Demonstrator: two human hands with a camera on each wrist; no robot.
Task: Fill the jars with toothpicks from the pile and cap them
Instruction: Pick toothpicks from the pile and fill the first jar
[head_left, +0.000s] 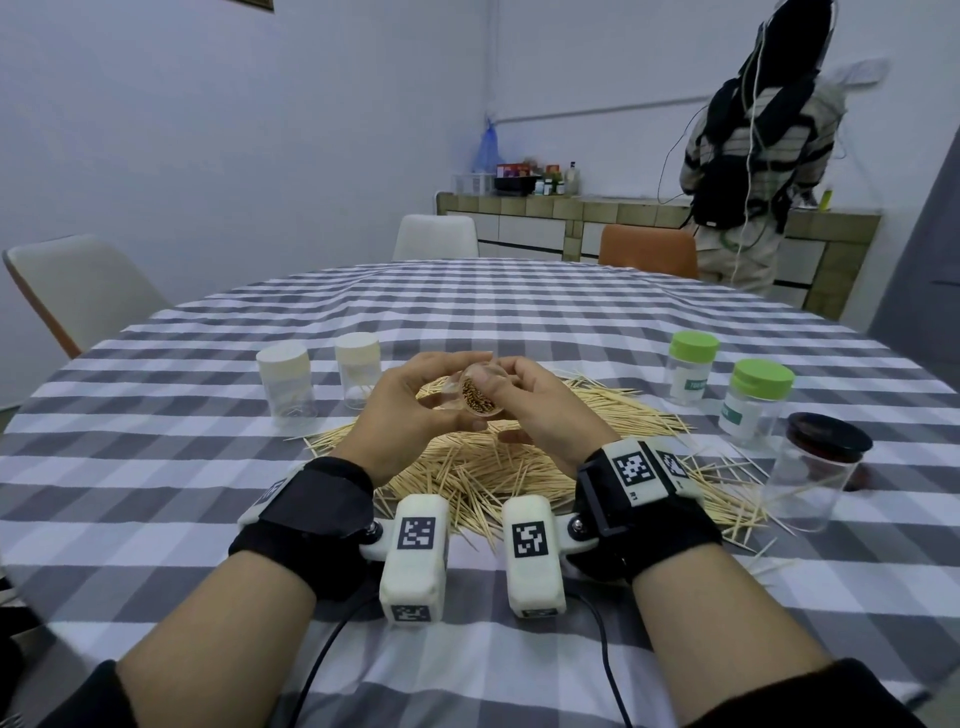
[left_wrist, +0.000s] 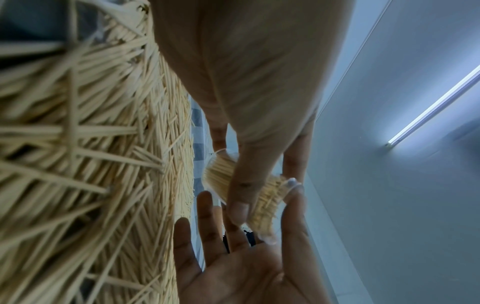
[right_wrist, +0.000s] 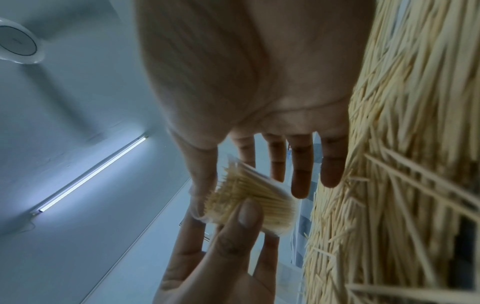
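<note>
On the checked tablecloth (head_left: 519, 312), above the toothpick pile (head_left: 467, 467), a clear uncapped jar (head_left: 480, 397) packed with toothpicks is tilted toward the camera, gripped by the left hand (head_left: 410, 410), the right hand (head_left: 540, 410) pinching its rim with thumb and forefinger.

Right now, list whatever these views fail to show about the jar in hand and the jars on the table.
- Held jar: its base, head view, hidden by the left hand.
- Its cap: none visible; the right hand covers one side.
- Green-capped jars: label text too small; contents unreadable.
- White-capped jars: fill level unclear through the plastic.
- Pile: blurred in the left wrist view.
</note>
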